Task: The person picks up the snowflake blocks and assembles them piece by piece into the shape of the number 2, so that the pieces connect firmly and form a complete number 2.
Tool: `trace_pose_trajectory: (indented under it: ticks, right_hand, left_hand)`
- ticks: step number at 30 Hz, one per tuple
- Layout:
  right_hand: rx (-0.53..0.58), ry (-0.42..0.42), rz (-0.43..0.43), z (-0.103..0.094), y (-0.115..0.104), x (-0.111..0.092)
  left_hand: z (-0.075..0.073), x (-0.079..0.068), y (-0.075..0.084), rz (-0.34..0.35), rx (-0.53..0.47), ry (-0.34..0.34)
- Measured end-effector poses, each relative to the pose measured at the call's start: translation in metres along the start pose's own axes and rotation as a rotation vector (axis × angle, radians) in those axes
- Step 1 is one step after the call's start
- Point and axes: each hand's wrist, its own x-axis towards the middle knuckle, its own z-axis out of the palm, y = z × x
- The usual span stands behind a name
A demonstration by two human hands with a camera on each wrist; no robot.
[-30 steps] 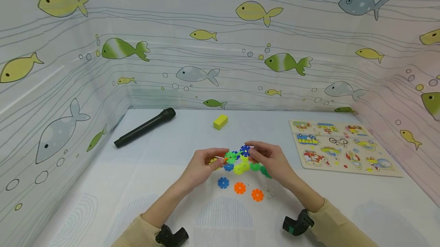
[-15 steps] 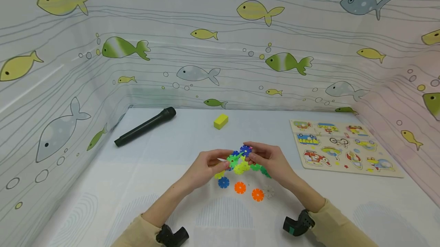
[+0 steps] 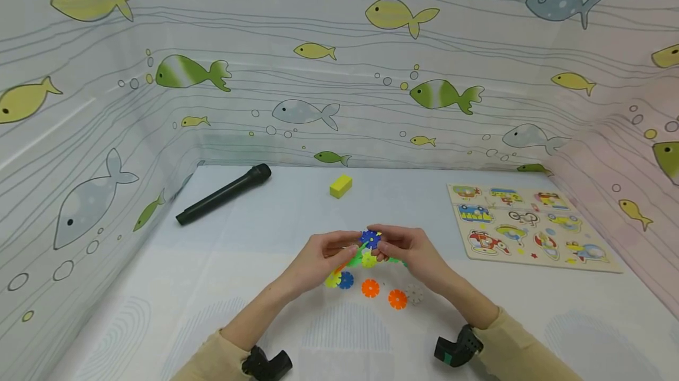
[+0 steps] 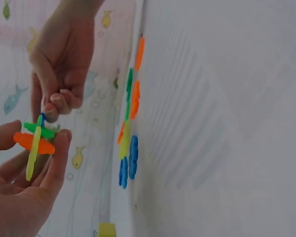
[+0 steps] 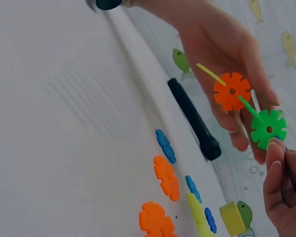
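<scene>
My left hand (image 3: pixel 312 262) holds a small chain of notched plastic snowflake discs. In the right wrist view, an orange disc (image 5: pixel 232 81) and a green disc (image 5: pixel 274 121) are visible in it, along with a yellow disc (image 5: pixel 210 74) seen edge-on. My right hand (image 3: pixel 419 251) pinches a dark blue disc (image 3: pixel 371 239) between thumb and fingers, right at the edge of the green one. Both hands are close together above the loose discs. In the left wrist view, the blue disc is mostly hidden by the right fingertips.
Loose discs lie below the hands, among them a blue disc (image 3: pixel 346 280), two orange discs (image 3: pixel 370 288) and a clear disc (image 3: pixel 415 294). Farther back are a black microphone (image 3: pixel 225 195) and a yellow block (image 3: pixel 340 186). A wooden picture puzzle (image 3: pixel 530 227) lies at right.
My right hand has moved left and slightly down with the blue disc, closer to the left hand. The left hand has turned its chain, so the green disc now appears more edge-on.
</scene>
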Motion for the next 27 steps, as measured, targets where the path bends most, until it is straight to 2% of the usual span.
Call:
trace_pose_trajectory:
  ticks: [8, 11, 17, 27]
  right_hand:
    - [-0.036, -0.011, 0.003, 0.006, 0.003, 0.001]
    - [-0.087, -0.005, -0.008, 0.004, 0.002, 0.001]
    - [-0.271, 0.044, -0.025, -0.010, -0.002, 0.000]
    - [-0.456, 0.142, 0.081, -0.039, 0.014, -0.011]
  left_hand:
    - [0.001, 0.000, 0.000, -0.002, 0.014, 0.034]
    - [0.001, 0.000, -0.001, 0.008, 0.014, 0.040]
    - [-0.003, -0.001, 0.000, 0.017, 0.024, 0.068]
    - [-0.005, 0.000, -0.001, 0.008, 0.019, 0.112]
